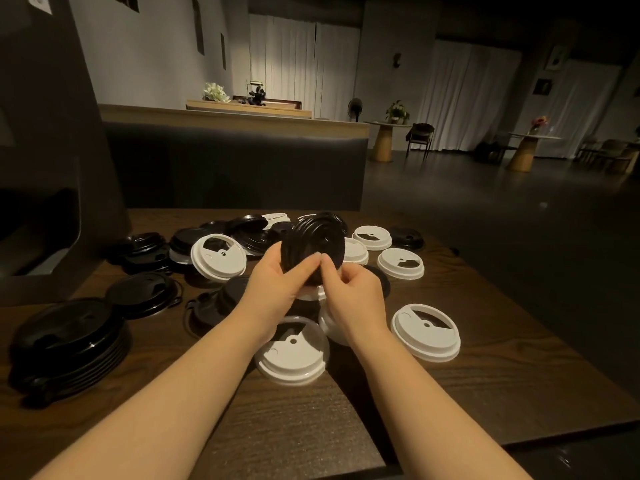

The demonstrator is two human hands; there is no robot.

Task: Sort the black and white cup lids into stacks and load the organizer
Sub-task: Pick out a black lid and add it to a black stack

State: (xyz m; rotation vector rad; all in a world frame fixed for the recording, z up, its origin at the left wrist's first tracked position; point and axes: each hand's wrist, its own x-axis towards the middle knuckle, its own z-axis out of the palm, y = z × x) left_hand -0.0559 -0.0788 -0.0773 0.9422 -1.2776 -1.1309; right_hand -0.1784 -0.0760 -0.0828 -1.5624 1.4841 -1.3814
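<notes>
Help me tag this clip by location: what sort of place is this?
Probably a cafe or coffee shop outside opening hours: disposable cup lids cover a wooden table, a padded booth bench stands behind it, and small round tables with flowers dot the dim room.

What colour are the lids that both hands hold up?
Black. The lids show best in the head view, its only view.

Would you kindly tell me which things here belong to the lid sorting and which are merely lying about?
Job: held black lids, left hand, right hand, black stack, loose white lids.
Lying about: bench, round tables, fan, flowers.
</notes>
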